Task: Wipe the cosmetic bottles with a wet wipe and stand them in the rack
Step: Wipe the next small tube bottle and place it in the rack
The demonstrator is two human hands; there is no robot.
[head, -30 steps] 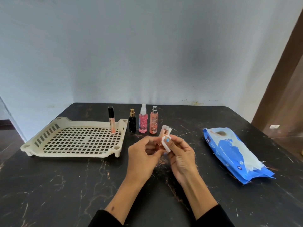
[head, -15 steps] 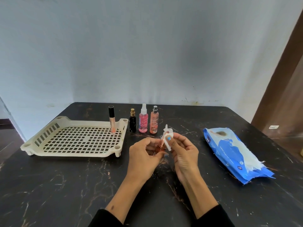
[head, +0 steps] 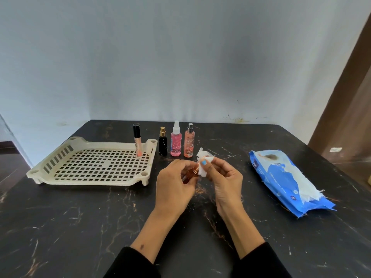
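My left hand [head: 174, 185] grips a small amber bottle [head: 189, 174], tilted, over the table's middle. My right hand [head: 224, 177] pinches a white wet wipe [head: 203, 163] around the bottle's upper end. A cream slotted rack [head: 96, 163] lies at the left with a tall lip gloss tube [head: 137, 140] standing in its back right corner. Right of the rack stand a black bottle with a gold cap [head: 162, 144], a pink spray bottle [head: 176, 141] and a peach spray bottle [head: 189, 143].
A blue pack of wet wipes [head: 285, 177] lies at the right with a wipe trailing from its opening. The dark marbled table [head: 80, 227] meets a pale wall at the back. A brown door frame [head: 345, 109] stands at the far right.
The wipe in my right hand has shifted along the upper end of the amber bottle, and both hands have turned slightly. The bottles and the rack have not moved.
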